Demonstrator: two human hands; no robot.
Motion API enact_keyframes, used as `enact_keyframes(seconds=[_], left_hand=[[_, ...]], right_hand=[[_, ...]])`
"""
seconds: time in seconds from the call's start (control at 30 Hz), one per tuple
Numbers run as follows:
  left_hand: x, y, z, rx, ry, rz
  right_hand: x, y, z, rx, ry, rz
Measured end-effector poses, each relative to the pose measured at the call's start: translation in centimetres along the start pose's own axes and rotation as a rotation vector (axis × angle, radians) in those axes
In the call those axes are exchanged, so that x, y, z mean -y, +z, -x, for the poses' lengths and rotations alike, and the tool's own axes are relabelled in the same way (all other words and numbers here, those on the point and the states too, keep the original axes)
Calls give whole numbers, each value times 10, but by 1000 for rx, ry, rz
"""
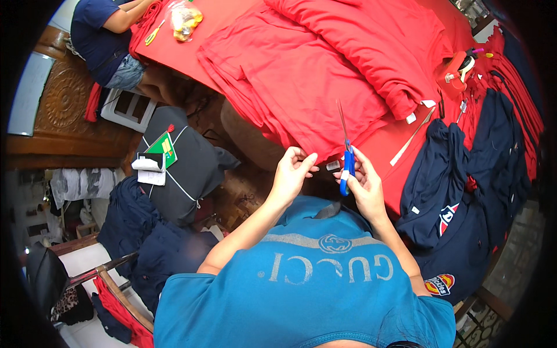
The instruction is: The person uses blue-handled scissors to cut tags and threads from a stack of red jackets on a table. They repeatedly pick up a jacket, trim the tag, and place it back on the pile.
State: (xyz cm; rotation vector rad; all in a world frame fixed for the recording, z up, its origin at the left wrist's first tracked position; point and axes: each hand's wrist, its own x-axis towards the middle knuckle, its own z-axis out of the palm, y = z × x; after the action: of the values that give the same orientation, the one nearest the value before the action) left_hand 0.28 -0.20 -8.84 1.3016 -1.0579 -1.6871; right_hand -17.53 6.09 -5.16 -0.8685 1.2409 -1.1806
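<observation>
My right hand (366,184) grips a pair of scissors (348,168) by the blue handles, with the metal blades pointing away from me over the red cloth. To its left, my left hand (293,174) has thumb and fingers pinched together at the near edge of a red garment (290,87), which lies spread on the table. A small white label (333,165) shows at that edge, between my two hands. The scissor blades look nearly closed; whether they touch the cloth I cannot tell.
Folded red cloth (371,52) lies farther back, near a red tape dispenser (455,72). Dark navy garments (444,174) hang over the right edge. Yellow scissors (152,36) and a clear bag (184,22) lie far left, beside another person (104,35). A dark covered bundle (180,180) stands left.
</observation>
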Motion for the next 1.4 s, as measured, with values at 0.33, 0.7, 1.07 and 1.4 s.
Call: enact_keyframes(seconds=[0.33,0.7,1.07,1.4], left_hand=[[-19,-12,-7,-114,429,-859],[-74,-5,-26,37,166,204],[-69,1,-22,267,148,93],[-29,-20,9,524,-110,416]], right_hand=[[-8,-9,6,-23,-90,240],[6,-11,15,-17,-342,429],[15,-8,10,-24,-532,703],[65,17,-26,494,-936,1199]])
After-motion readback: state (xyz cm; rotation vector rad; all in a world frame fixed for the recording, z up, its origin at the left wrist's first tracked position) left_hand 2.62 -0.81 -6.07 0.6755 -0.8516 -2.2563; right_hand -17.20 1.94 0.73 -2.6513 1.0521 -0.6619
